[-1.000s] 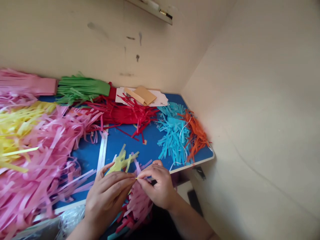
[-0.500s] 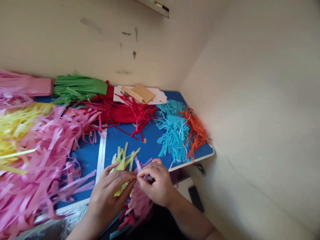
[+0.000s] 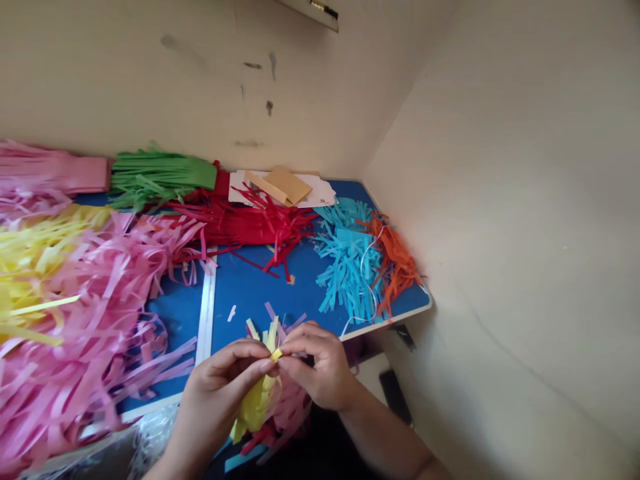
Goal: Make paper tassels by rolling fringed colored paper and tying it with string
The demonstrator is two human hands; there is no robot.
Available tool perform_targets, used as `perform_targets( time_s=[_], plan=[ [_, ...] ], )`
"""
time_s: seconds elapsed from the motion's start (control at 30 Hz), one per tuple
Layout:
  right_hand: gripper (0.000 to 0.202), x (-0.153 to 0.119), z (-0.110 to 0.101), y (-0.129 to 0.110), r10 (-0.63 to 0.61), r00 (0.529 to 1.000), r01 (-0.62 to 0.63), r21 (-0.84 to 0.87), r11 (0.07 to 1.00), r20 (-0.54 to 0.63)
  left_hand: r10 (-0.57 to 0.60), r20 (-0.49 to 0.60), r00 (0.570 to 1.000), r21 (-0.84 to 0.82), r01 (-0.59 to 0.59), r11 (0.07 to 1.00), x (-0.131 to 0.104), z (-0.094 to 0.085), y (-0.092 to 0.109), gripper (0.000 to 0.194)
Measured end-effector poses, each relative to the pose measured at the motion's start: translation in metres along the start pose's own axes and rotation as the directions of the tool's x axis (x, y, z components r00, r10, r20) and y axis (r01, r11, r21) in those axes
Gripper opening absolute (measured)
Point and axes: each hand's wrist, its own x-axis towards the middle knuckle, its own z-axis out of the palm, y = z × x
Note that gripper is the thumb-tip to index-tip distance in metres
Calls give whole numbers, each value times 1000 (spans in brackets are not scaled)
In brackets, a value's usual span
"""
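At the table's front edge, my left hand [image 3: 215,383] and my right hand [image 3: 323,367] meet fingertip to fingertip. Both pinch the narrow folded middle of a yellow paper tassel [image 3: 255,403], whose strips fan out above and below the fingers. Just under it hang pink fringed strips [image 3: 290,403], with red and blue strips [image 3: 245,459] lower down over my lap. A few lilac strips [image 3: 280,321] stick up behind my fingers. Whether a string runs through the pinched spot is hidden by the fingertips.
Pink fringe [image 3: 100,320] and yellow fringe [image 3: 30,247] cover the table's left. Green fringe [image 3: 160,172], red fringe [image 3: 250,223] and cardboard pieces [image 3: 290,185] lie along the wall. Blue tassels [image 3: 345,267], orange tassels [image 3: 397,257] and white string [image 3: 362,267] occupy the right corner.
The yellow tassel has swung lower between my hands, and its folded middle now shows at my fingertips. My left hand has turned, its thumb now nearer the camera. A small white scrap shows on the table.
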Motion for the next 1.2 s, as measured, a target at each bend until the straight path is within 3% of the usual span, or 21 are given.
perform_targets(
  time_s=[0.2, 0.27, 0.4, 0.53, 0.67, 0.87, 1.03, 1.13, 1.2],
  plan=[
    [10, 1, 4, -2, -2, 999, 0, -54, 999, -38, 217, 27, 976, 98, -219, 971, 2, -3, 3, 9],
    [10, 2, 6, -1, -36, 997, 30, -93, 995, -62, 316, 55, 947, 129, -320, 938, 2, -1, 6, 3],
    [11, 1, 8, -1, -134, 988, 115, -207, 972, -79, 469, 97, 878, 208, -478, 853, 2, -1, 11, 10],
    [12, -1, 8, -1, -148, 986, 125, -258, 958, -73, 563, 125, 817, 311, -571, 760, -1, -3, 10, 15],
    [10, -2, 8, -3, -163, 985, 140, -307, 941, -50, 604, 121, 787, 350, -604, 716, -3, -4, 8, 18],
    [10, -3, 7, -2, -196, 980, 168, -385, 907, -35, 590, 124, 798, 335, -593, 732, -1, -5, 10, 17],
    [11, -4, 12, -2, -218, 974, 171, -418, 892, -67, 477, 136, 868, 377, -491, 785, 3, 0, 14, 6],
    [9, -5, 12, 1, -201, 979, 169, -387, 906, -43, 378, 143, 915, 420, -402, 814, 5, -2, 8, 19],
    [11, -1, -1, 9, -171, 985, 173, -353, 920, 38, 335, 145, 931, 450, -364, 816, 5, -11, -3, 24]
  ],
)
